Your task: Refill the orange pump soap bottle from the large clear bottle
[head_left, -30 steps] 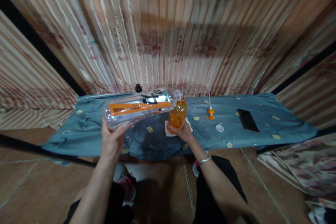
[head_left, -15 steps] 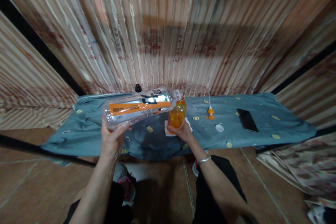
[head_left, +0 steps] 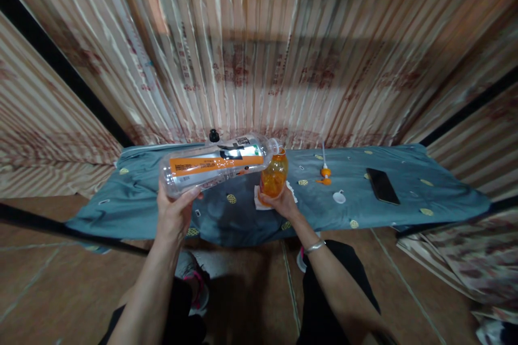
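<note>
My left hand (head_left: 175,214) grips the bottom end of a large clear plastic bottle (head_left: 214,164) with an orange and silver label. The bottle lies almost level, its open mouth resting over the top of a small orange bottle (head_left: 274,177). My right hand (head_left: 283,204) is wrapped round the base of the orange bottle, which stands on a white tissue (head_left: 259,199) on the blue-grey cloth (head_left: 364,207).
On the cloth lie an orange pump head with a white tube (head_left: 324,172), a white cap (head_left: 339,197), a black phone (head_left: 382,185) and a black cap (head_left: 213,135) at the back. A striped curtain hangs behind. Patterned fabric (head_left: 453,259) lies at the right.
</note>
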Tool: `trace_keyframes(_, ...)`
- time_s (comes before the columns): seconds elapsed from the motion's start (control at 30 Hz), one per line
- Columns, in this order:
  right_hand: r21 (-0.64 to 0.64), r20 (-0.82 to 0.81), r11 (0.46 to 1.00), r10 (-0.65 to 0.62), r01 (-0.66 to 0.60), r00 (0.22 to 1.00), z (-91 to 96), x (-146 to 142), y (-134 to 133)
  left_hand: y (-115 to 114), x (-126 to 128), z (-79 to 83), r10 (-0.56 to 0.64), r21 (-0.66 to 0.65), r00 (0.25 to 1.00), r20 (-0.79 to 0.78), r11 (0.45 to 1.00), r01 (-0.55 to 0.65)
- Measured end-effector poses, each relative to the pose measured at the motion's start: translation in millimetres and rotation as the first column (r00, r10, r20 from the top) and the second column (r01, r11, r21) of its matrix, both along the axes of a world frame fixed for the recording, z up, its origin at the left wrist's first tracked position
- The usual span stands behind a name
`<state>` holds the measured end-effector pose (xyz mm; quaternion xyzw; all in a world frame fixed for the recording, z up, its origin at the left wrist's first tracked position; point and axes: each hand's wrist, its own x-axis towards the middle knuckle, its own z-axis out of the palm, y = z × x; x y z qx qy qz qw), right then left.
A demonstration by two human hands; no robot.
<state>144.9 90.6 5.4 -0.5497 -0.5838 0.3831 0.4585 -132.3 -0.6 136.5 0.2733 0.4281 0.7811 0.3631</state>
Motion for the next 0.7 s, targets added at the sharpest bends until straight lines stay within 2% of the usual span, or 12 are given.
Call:
trace_keyframes(0.13, 0.015, 0.001, 1.000, 0.012, -0.012, 1.000, 3.3, -1.4, -0.9, 0.5, -0.8, 0.2, -0.006, -0.006, 1.000, 0.005, 1.000, 0.006)
trace_keyframes(0.33, -0.057, 0.010, 0.998, 0.022, -0.021, 1.000, 10.2, -1.4, -2.4, 1.6, -6.1, -5.4, -0.037, -0.008, 0.999, -0.019, 0.999, 0.037)
trace_keyframes(0.7, -0.041, 0.031, 0.999, -0.001, 0.002, 1.000, 6.7, -1.3, -2.1, 4.3, -4.4, -3.9, -0.019, -0.002, 1.000, 0.011, 1.000, 0.019)
